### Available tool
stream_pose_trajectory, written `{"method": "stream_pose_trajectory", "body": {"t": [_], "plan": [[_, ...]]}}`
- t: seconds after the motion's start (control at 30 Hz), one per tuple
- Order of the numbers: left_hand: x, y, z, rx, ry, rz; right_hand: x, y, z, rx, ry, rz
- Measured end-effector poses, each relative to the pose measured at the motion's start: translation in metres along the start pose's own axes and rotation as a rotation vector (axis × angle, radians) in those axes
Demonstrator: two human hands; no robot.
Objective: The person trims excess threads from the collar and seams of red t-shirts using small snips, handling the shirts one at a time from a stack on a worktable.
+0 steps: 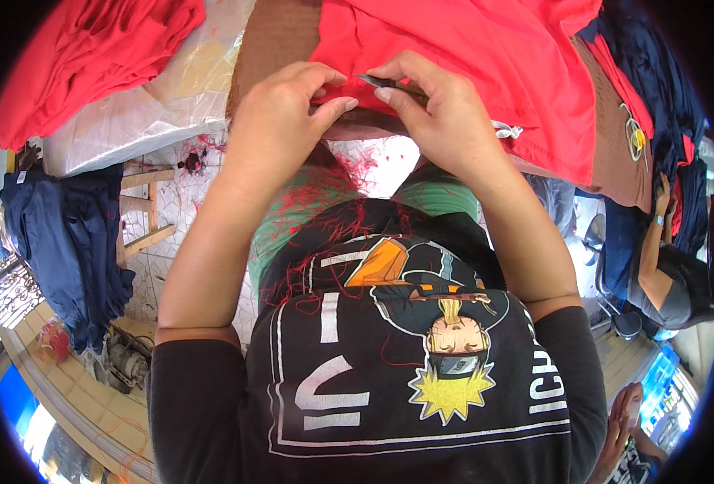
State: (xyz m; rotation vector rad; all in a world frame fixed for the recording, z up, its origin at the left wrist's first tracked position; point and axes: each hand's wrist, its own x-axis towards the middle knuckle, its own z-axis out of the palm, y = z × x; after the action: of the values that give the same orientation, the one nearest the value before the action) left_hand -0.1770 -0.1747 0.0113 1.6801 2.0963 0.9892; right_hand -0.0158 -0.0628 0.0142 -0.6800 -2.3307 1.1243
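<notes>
A red garment lies over the table edge in front of me. My left hand pinches the garment's near edge between thumb and forefinger. In my right hand is a small dark pointed tool, apparently thread snips; its tip points left toward my left fingers. Most of the tool is hidden in the palm. A white cord hangs by the garment's edge near my right wrist. Red thread scraps cling to my shirt and green shorts.
Brown cardboard covers the table. More red cloth is piled on a plastic-wrapped bundle at left. Dark blue garments hang below it. At right a co-worker's arm reaches toward dark clothing; another person's hand shows lower right.
</notes>
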Motion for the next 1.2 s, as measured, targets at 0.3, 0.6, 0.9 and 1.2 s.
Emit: {"method": "stream_pose_trajectory", "body": {"t": [0.3,0.6,0.9,1.2], "plan": [[-0.009,-0.015,0.022,0.093,0.171,0.08,-0.004,0.004,0.002,-0.049,-0.1,0.106],[-0.005,-0.012,0.01,-0.419,0.137,-0.199,0.0,-0.001,0.006,-0.293,-0.108,-0.097],[-0.006,-0.006,-0.073,0.312,-0.322,-0.003,0.007,0.004,-0.027,-0.277,0.069,-0.076],[-0.001,0.008,0.012,0.242,0.02,0.261,-0.01,0.026,-0.033,-0.339,-0.034,-0.185]]}}
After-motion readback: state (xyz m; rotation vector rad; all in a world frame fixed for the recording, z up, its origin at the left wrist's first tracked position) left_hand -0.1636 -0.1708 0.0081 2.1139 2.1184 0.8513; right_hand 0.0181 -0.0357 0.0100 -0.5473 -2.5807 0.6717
